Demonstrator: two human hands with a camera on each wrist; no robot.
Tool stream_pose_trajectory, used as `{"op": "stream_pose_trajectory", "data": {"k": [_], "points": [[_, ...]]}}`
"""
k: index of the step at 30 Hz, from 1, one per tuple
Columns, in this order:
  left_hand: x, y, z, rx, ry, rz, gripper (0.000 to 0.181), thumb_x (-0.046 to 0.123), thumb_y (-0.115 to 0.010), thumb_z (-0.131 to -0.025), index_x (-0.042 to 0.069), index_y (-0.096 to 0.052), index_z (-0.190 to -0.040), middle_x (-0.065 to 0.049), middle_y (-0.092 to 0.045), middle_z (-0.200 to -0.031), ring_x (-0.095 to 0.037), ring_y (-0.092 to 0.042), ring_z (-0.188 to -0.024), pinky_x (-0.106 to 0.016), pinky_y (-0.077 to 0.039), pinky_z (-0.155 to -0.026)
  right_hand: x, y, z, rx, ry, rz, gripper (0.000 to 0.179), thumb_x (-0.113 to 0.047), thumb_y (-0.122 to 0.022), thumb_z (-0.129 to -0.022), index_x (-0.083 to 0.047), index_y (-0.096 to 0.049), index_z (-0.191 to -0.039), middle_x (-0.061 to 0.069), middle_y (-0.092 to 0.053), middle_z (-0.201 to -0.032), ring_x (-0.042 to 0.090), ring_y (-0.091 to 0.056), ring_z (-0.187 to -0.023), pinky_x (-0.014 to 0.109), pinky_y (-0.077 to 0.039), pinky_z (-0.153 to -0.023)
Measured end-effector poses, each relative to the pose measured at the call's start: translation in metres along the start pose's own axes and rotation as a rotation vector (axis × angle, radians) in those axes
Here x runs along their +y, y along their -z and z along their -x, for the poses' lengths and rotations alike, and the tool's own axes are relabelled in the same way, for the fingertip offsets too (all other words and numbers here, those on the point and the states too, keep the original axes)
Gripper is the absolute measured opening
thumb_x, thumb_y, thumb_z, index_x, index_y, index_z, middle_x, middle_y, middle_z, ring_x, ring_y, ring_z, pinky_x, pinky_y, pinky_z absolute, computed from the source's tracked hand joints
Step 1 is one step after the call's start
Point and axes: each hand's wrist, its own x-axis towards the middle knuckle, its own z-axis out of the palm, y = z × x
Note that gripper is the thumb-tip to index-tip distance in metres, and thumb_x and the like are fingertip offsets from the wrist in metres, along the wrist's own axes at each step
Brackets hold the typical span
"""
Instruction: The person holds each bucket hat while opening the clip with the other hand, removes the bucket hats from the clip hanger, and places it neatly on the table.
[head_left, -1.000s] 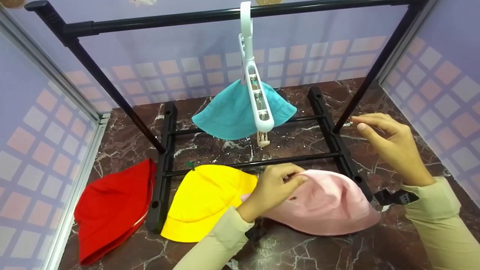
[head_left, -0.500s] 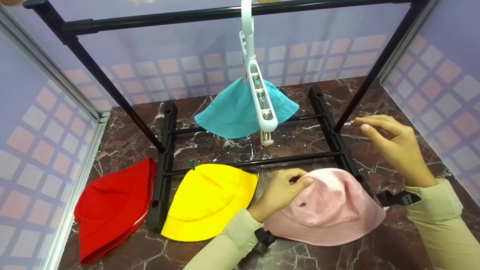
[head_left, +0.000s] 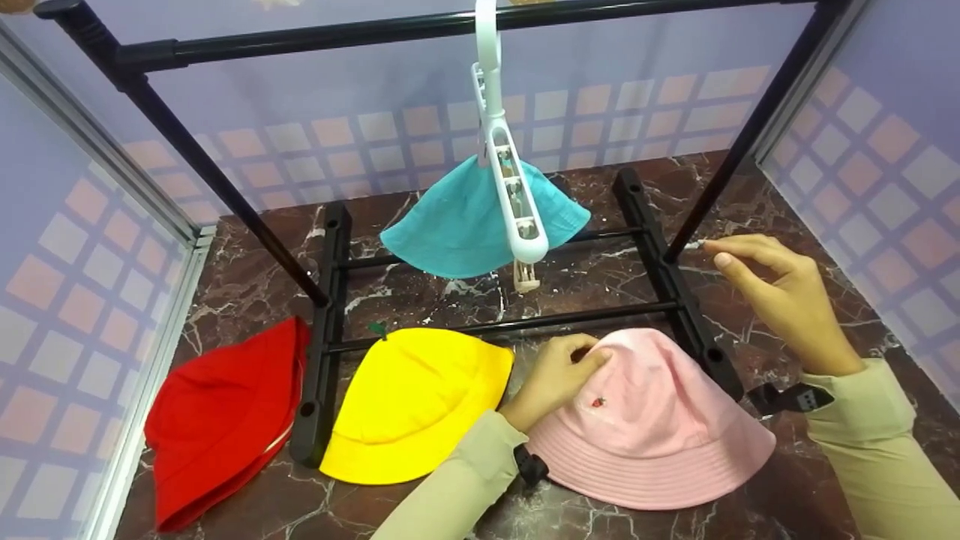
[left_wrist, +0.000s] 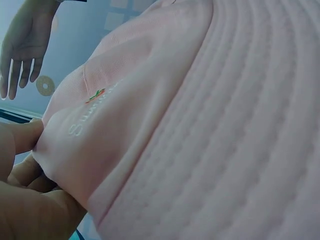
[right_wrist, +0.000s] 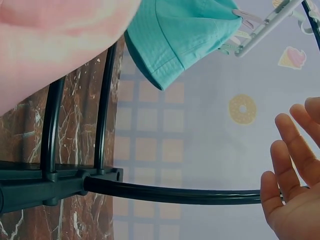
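My left hand (head_left: pixel 551 382) pinches the crown of a pink bucket hat (head_left: pixel 645 420) at its upper left, thumb in front. The hat is held up, with its stitched brim towards me and a small strawberry embroidered on the side. In the left wrist view, white lettering shows beside the strawberry on the pink cloth. My right hand (head_left: pixel 787 292) is raised to the right of the hat, fingers loosely bent, thumb and forefinger apart. A turquoise bucket hat (head_left: pixel 450 225) hangs from a white clip hanger (head_left: pixel 517 199), and a pink clip (right_wrist: pixel 247 16) grips its crown in the right wrist view.
A black rack stands on the dark marbled surface (head_left: pixel 270 495), its top bar (head_left: pixel 337 41) carrying the hanger. A yellow bucket hat (head_left: pixel 420 405) with a green sprout lies left of the pink one. Further left lies a red hat (head_left: pixel 225 412). Patterned walls enclose three sides.
My left hand has shifted slightly right and turned the pink hat, so its brim and strawberry now face me more fully. The right hand has barely moved.
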Motion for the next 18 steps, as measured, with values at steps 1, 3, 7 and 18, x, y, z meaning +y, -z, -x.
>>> {"op": "stream_pose_trajectory", "data": {"k": [1,3,7,18], "points": [[-0.001,0.000,-0.001,-0.003,0.001,-0.001,0.021,0.023,-0.063,-0.093,0.005,-0.072,-0.101,-0.006,-0.073,-0.095,-0.003,-0.057,-0.077,-0.016,-0.048,-0.073,0.000,0.000,0.000,-0.003,0.000,-0.002,0.022,-0.006,-0.064,-0.091,-0.003,-0.071,-0.111,0.002,-0.069,-0.109,0.007,-0.055,-0.068,0.011,-0.044,-0.058],[-0.004,0.000,-0.002,-0.011,0.004,-0.015,0.022,0.023,-0.062,-0.094,0.005,-0.072,-0.103,-0.006,-0.073,-0.095,-0.003,-0.056,-0.077,-0.016,-0.047,-0.073,0.000,-0.001,0.000,-0.007,0.001,0.003,0.022,-0.006,-0.064,-0.091,-0.003,-0.071,-0.111,0.003,-0.069,-0.109,0.007,-0.055,-0.069,0.012,-0.044,-0.058],[-0.008,0.001,-0.003,-0.026,0.033,-0.011,0.022,0.016,-0.060,-0.093,0.003,-0.070,-0.108,-0.008,-0.071,-0.096,-0.005,-0.056,-0.079,-0.017,-0.048,-0.074,0.001,-0.004,0.002,-0.017,-0.020,0.004,0.022,-0.008,-0.064,-0.091,-0.003,-0.071,-0.111,0.001,-0.069,-0.110,0.005,-0.057,-0.078,0.011,-0.044,-0.063],[-0.019,0.001,-0.007,-0.044,0.048,-0.090,0.034,0.003,-0.054,-0.087,0.001,-0.065,-0.120,-0.010,-0.070,-0.099,-0.010,-0.059,-0.081,-0.018,-0.048,-0.073,0.002,-0.011,0.003,-0.042,-0.008,-0.002,0.021,-0.008,-0.064,-0.092,-0.004,-0.071,-0.111,0.007,-0.069,-0.111,0.002,-0.058,-0.104,0.009,-0.043,-0.084]]}}
